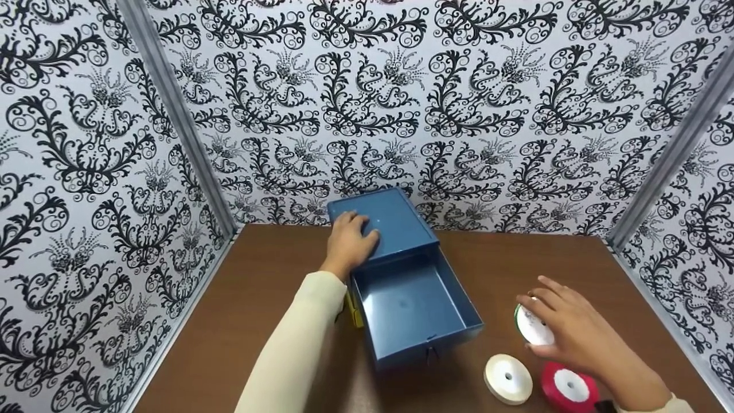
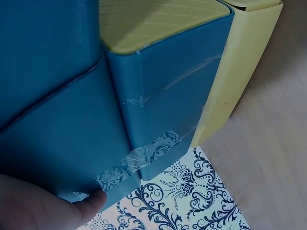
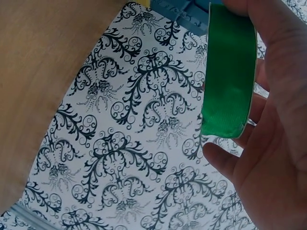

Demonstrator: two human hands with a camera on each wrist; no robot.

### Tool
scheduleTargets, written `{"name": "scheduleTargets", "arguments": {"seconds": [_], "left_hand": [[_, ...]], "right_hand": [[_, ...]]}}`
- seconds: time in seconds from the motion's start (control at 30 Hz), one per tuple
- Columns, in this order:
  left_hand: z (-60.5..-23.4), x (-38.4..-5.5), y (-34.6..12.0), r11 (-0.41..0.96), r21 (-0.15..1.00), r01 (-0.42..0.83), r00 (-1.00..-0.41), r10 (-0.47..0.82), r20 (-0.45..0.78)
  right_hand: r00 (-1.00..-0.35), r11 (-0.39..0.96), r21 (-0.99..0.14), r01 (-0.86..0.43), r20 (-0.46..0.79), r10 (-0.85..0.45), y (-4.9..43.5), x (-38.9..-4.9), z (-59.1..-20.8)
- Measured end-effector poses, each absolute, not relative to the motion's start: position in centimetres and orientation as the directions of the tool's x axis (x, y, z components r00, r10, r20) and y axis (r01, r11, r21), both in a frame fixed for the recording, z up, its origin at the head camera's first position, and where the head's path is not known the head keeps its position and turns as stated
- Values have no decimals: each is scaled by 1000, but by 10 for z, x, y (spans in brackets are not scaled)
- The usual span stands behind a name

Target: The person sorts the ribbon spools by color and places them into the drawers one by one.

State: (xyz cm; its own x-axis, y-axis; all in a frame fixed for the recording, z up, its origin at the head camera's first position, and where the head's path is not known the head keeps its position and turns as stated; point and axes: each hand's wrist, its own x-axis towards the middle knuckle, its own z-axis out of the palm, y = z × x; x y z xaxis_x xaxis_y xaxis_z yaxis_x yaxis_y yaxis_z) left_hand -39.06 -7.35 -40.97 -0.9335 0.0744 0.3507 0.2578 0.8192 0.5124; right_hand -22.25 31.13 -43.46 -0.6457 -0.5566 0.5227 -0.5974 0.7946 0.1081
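A blue box (image 1: 384, 221) stands on the brown table with its drawer (image 1: 407, 310) pulled out toward me; the drawer's inside is bare. My left hand (image 1: 350, 244) rests on the box top, fingers spread over its left part. In the left wrist view that hand's thumb (image 2: 88, 206) lies against the blue surface. On the right, my right hand (image 1: 567, 327) holds a spool of green ribbon (image 3: 230, 72) by its edge, between fingers and thumb. The spool's white face (image 1: 533, 327) shows in the head view, partly covered by the fingers.
A cream ribbon spool (image 1: 508, 379) and a red ribbon spool (image 1: 569, 387) lie at the front right, the red one under my right wrist. Something yellow (image 1: 354, 310) stands along the drawer's left side. Patterned wall panels (image 1: 401, 103) close off the back and sides.
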Motion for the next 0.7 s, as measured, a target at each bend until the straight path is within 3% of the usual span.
{"name": "scheduleTargets", "arguments": {"seconds": [0.3, 0.7], "left_hand": [[-410, -392, -74, 823, 498, 273, -924, 80, 375], [-412, -394, -75, 822, 509, 256, -935, 77, 346]], "right_hand": [[-601, 765, 151, -626, 531, -597, 298, -231, -416], [-560, 687, 234, -688, 430, -708, 270, -248, -384]]}}
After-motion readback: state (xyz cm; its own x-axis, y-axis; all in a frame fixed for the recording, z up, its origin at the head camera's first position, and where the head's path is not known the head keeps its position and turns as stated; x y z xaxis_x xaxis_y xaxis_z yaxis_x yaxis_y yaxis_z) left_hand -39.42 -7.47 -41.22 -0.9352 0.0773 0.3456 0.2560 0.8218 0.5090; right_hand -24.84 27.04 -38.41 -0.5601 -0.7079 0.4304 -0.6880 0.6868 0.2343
